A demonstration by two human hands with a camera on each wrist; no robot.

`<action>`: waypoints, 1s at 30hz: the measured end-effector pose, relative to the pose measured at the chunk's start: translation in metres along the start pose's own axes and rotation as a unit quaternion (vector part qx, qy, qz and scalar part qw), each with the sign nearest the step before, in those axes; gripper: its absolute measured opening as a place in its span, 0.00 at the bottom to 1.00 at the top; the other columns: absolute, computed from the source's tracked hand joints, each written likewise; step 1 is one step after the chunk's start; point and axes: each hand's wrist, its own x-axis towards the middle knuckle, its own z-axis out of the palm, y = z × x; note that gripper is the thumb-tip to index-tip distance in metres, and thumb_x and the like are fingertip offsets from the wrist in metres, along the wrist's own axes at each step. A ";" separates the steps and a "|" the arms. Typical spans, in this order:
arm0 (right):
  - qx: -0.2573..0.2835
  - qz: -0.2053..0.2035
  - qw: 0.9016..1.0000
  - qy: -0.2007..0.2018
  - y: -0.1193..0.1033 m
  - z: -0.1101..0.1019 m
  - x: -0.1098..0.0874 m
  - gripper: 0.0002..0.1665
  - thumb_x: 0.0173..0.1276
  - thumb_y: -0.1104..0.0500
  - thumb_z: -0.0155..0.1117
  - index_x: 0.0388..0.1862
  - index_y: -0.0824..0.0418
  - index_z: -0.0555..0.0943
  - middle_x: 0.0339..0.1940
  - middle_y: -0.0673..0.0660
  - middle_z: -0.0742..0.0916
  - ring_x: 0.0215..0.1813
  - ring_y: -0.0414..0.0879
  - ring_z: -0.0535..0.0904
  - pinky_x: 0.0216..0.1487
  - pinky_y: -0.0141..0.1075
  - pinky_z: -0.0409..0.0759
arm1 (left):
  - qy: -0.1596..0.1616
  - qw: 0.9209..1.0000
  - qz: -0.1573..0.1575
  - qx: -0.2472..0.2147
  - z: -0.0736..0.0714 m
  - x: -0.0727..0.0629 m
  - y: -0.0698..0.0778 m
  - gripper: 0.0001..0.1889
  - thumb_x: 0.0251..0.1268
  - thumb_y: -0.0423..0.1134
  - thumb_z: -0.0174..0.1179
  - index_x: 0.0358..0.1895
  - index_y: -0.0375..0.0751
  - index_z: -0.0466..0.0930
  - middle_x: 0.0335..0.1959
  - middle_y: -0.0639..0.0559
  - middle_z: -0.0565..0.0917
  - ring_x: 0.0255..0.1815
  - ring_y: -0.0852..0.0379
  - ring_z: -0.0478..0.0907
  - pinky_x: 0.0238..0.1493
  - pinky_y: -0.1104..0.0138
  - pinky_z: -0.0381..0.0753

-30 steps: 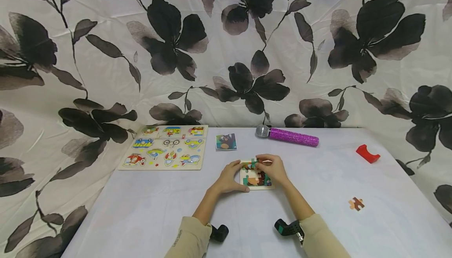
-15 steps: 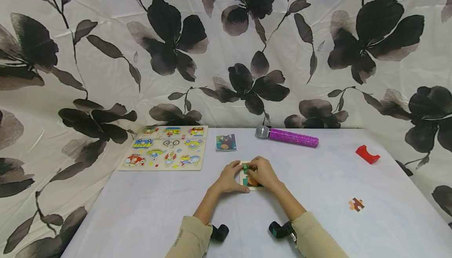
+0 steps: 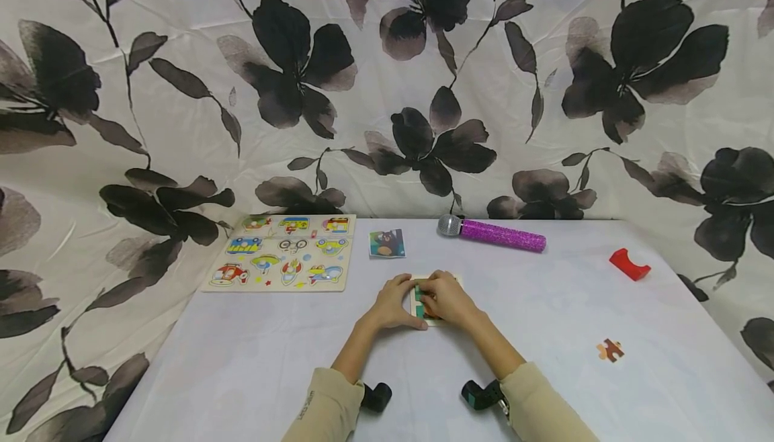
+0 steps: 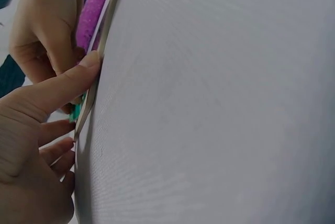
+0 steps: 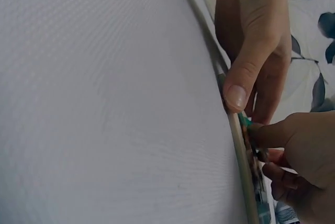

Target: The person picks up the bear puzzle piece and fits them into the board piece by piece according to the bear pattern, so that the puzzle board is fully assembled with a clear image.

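A small wooden jigsaw board (image 5: 239, 156) with a bear picture in teal and brown lies flat on the table. In the head view, my left hand (image 3: 389, 306) holds its left side, thumb on the near edge and fingers at the far edge. My right hand (image 3: 450, 301) reaches over the board with curled fingers, thumb and fingertips pinching a jigsaw piece at its upper middle. That piece is mostly hidden under the fingers. In the right wrist view, the right thumb (image 5: 269, 134) touches the board's upper surface. A loose brown jigsaw piece (image 3: 611, 350) lies off to the right.
Beyond the hands lies a bear picture card (image 3: 387, 244). A wooden vehicle puzzle board (image 3: 281, 254) is at back left. Toward the back right are a glittery purple microphone (image 3: 502, 235) and a red curved block (image 3: 630, 264). A floral cloth (image 3: 363, 93) hangs behind the white table.
My right hand has moved left and nearer over the board from its far right part, with its fingers now curled in more. The left hand has stayed in place.
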 end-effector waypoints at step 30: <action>-0.039 -0.035 0.999 -0.008 -0.001 0.000 -0.004 0.10 0.61 0.64 0.66 0.41 0.67 0.85 0.42 0.59 0.82 0.41 0.52 0.74 0.43 0.43 0.76 | 0.000 1.000 0.004 0.002 0.003 0.000 -0.004 0.47 0.39 0.48 0.76 0.66 0.32 0.65 0.69 0.36 0.61 0.68 0.36 0.57 0.66 0.44 0.60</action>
